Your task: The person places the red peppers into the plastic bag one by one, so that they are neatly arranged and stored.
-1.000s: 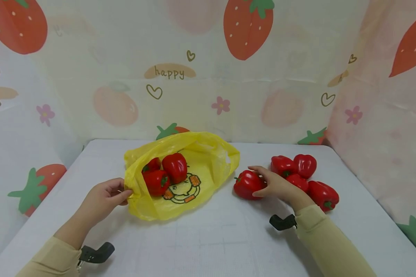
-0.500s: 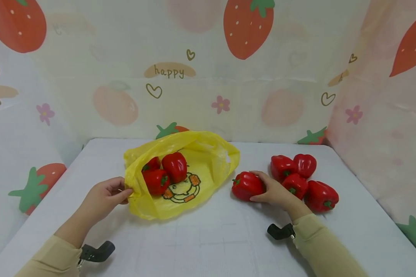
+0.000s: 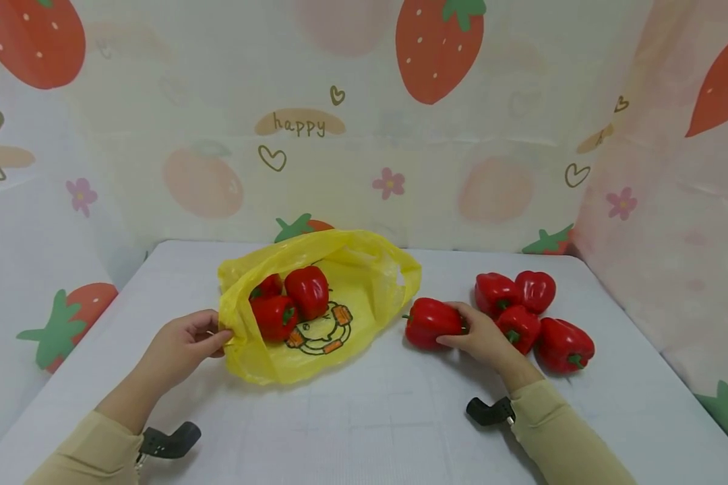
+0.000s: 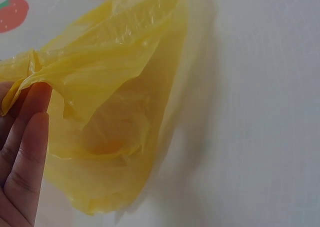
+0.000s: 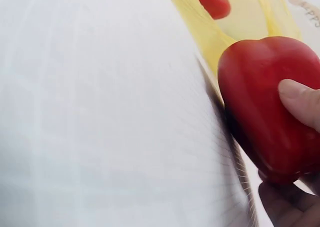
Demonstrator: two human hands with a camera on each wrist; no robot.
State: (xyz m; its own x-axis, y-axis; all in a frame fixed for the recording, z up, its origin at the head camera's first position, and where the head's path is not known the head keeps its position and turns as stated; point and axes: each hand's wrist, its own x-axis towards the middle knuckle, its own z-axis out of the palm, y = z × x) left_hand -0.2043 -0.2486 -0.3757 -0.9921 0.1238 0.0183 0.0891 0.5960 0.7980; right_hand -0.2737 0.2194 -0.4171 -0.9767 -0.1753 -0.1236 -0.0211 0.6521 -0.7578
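Observation:
My left hand [image 3: 185,347] pinches the left edge of a yellow plastic bag [image 3: 364,337], which lies on its side with its mouth facing me. Inside the bag sit three red bell peppers [image 3: 307,292]. To the right of the mouth, my right hand [image 3: 485,340] grips another red bell pepper [image 3: 432,325], its green stem towards the bag. The right wrist view shows the thumb [image 5: 300,102] laid on this pepper [image 5: 265,97] and fingers beneath it. In the left wrist view, the bag's folded rim [image 4: 30,72] is between thumb and fingers.
Several more red bell peppers [image 3: 518,328] lie grouped on the right of the white table [image 3: 352,438], just beyond my right wrist. Printed cloth walls [image 3: 400,148] stand behind and at both sides. A black wrist mount [image 3: 490,411] hangs under the right sleeve.
My right hand has closed around the pepper and turned it so its stem points left. It has shifted slightly towards the bag. The left hand and bag hold still.

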